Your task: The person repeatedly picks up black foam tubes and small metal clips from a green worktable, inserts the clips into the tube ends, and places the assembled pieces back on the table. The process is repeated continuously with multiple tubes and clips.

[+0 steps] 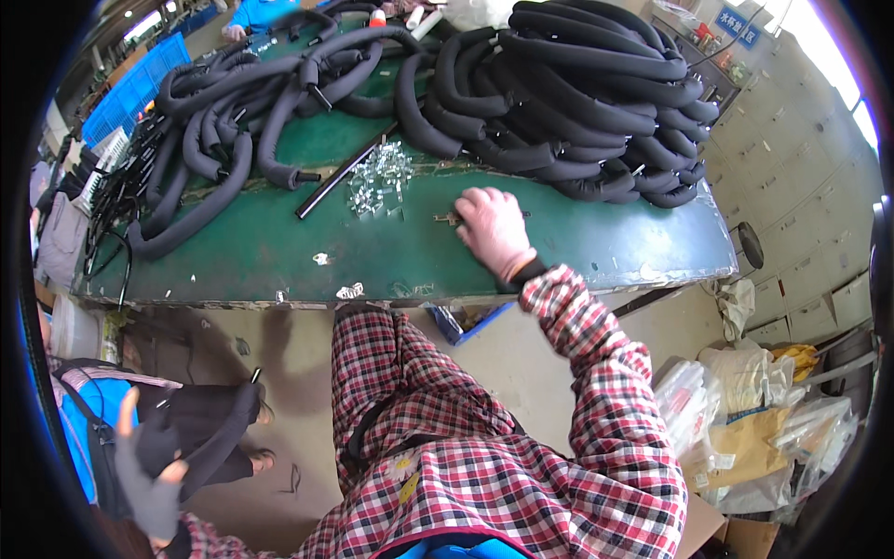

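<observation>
Left hand (pixel 154 461): at lower left, blurred; grip closed around a dark foam tube (pixel 223 424), away from the green counter (pixel 610 247).
Right hand (pixel 494 228): on the counter, fingers bent over a small dark metal piece (pixel 449 220); cannot tell how tightly closed.
Clear clips (pixel 380 177): heaped beside a black rod (pixel 337 182).
Writing: white characters on a blue sign (pixel 736 27), upper right.

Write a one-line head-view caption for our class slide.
The right hand partly covers a small item on the green table, near shiny bits and piled black tubes.
</observation>
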Demonstrator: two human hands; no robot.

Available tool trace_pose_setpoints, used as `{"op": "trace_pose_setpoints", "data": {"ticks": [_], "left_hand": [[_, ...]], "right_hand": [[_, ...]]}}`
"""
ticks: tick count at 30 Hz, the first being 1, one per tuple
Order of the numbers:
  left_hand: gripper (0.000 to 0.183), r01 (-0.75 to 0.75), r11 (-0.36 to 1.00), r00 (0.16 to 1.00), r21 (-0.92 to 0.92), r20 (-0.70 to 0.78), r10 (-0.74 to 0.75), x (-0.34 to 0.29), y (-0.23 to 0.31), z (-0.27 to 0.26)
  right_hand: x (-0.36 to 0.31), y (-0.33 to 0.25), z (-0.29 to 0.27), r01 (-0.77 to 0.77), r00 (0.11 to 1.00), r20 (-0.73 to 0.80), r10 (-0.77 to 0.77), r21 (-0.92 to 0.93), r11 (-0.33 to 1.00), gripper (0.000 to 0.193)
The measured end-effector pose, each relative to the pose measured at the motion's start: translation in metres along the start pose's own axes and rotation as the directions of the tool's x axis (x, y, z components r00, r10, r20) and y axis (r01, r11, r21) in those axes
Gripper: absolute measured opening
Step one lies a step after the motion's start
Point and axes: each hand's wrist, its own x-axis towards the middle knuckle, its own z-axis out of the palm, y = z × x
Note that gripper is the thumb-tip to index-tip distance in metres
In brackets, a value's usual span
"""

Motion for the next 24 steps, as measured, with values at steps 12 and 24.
{"op": "trace_pose_setpoints", "data": {"ticks": [12, 24], "left_hand": [[0.05, -0.466, 0.483, 0.884, -0.741, -0.372, 0.283, 0.102, -0.036, -0.08], [0.052, -0.404, 0.831, 0.914, -0.382, -0.208, 0.348, 0.265, -0.004, 0.115]], "right_hand": [[-0.007, -0.183, -0.061, 0.394, 0.909, -0.059, -0.413, 0.448, 0.803, 0.103], [0.129, -0.042, -0.074, 0.126, 0.954, -0.299, -0.036, 0.284, 0.95, 0.037]]}}
